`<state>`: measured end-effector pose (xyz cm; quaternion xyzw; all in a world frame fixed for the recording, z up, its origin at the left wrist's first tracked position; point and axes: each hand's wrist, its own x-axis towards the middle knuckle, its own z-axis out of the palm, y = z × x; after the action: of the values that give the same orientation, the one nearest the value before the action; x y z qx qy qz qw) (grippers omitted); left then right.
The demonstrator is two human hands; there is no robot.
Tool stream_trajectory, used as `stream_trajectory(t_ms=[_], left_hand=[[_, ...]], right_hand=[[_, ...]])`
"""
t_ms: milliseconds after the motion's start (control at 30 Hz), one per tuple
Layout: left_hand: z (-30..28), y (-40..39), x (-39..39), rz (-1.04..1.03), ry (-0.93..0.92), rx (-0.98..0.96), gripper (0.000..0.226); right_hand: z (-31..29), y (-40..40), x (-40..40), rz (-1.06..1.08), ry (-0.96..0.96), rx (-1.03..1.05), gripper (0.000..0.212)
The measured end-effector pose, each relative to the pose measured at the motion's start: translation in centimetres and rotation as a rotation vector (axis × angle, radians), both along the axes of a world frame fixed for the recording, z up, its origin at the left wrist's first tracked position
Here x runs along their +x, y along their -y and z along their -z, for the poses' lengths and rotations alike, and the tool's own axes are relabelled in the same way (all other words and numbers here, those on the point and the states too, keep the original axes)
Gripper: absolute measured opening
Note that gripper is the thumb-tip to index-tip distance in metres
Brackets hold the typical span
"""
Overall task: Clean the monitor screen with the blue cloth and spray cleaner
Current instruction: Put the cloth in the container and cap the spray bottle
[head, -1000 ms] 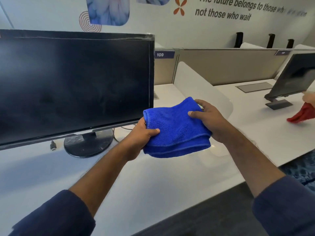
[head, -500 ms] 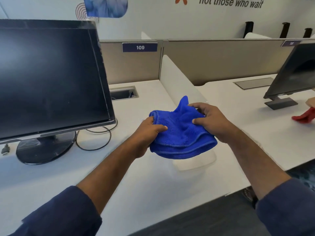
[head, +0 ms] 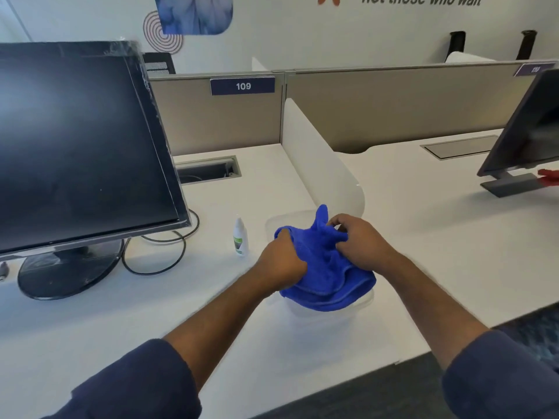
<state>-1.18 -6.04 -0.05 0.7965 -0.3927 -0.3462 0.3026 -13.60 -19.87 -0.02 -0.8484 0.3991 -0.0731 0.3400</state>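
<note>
A dark monitor (head: 78, 146) stands on its round base at the left of the white desk (head: 151, 322). A small white spray bottle (head: 240, 235) stands upright right of the monitor. The blue cloth (head: 326, 276) is bunched over a clear plastic container (head: 360, 309) at the middle of the desk. My left hand (head: 281, 261) grips the cloth's left side. My right hand (head: 360, 241) pinches its upper right part, one corner poking up.
A black cable (head: 157, 264) loops beside the monitor base. A white divider panel (head: 317, 164) separates the desks, with a cable slot (head: 208, 170) behind. On the right is a second monitor (head: 526, 134) and a red cloth (head: 549, 176) at the frame edge.
The cloth has come down from in front of me onto the container and is more crumpled. The view has swung right and down, bringing the spray bottle into sight.
</note>
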Motion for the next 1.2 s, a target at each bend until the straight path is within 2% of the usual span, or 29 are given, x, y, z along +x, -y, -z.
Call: stream_trajectory(t_ms=[67,100,200,267,367,500,567,700,767,833,900,967,1067,1133,1200], left_hand=[[0.0,0.3,-0.4,0.121,0.118,0.070,0.058],[-0.1,0.5,-0.6,0.195,0.174,0.104,0.056],[-0.3,1.0,-0.9,0.361,0.368,0.224,0.003],[-0.2,1.3,-1.1,0.400,0.454,0.319,0.004],[0.7,2.0,-1.2,0.427,0.526,0.382,0.021],[1.7,2.9,-1.2,0.340,0.600,0.284,0.041],[2.4,3.4,-1.1,0.354,0.634,0.307,0.060],[4.5,4.1,-0.9,0.511,0.739,0.515,0.083],[5.4,4.3,-1.1,0.519,0.769,0.504,0.090],[5.9,4.1,-1.1,0.501,0.793,0.457,0.097],[6.2,3.9,-1.0,0.501,0.825,0.440,0.093],[6.4,3.6,-0.8,0.538,0.877,0.471,0.077],[6.8,3.4,-0.8,0.577,0.988,0.499,0.056],[6.9,3.4,-0.8,0.570,1.039,0.442,0.052],[7.1,3.3,-0.7,0.564,1.073,0.402,0.054]], right_hand=[[0.9,-0.1,0.0,-0.026,-0.071,-0.038,0.045],[1.3,-0.2,0.0,-0.047,-0.112,-0.056,0.045],[1.7,-0.4,0.0,-0.135,-0.236,-0.102,0.051],[1.3,-0.5,0.1,-0.213,-0.329,-0.148,0.053],[0.6,-0.7,0.2,-0.349,-0.482,-0.280,0.047],[1.1,-1.6,1.3,-0.421,-0.450,-0.412,0.034],[2.1,-1.9,1.7,-0.453,-0.454,-0.423,0.040],[4.5,-1.7,1.7,-0.542,-0.714,-0.410,0.068],[5.2,-1.7,1.8,-0.576,-0.728,-0.460,0.066],[5.5,-1.6,1.8,-0.603,-0.669,-0.573,0.054],[5.6,-1.3,1.7,-0.601,-0.610,-0.639,0.039],[5.6,-1.0,1.5,-0.609,-0.615,-0.630,0.029],[5.7,-0.7,1.4,-0.630,-0.629,-0.620,0.036],[5.7,-0.6,1.4,-0.645,-0.621,-0.615,0.042],[5.8,-0.7,1.4,-0.646,-0.600,-0.589,0.037]])
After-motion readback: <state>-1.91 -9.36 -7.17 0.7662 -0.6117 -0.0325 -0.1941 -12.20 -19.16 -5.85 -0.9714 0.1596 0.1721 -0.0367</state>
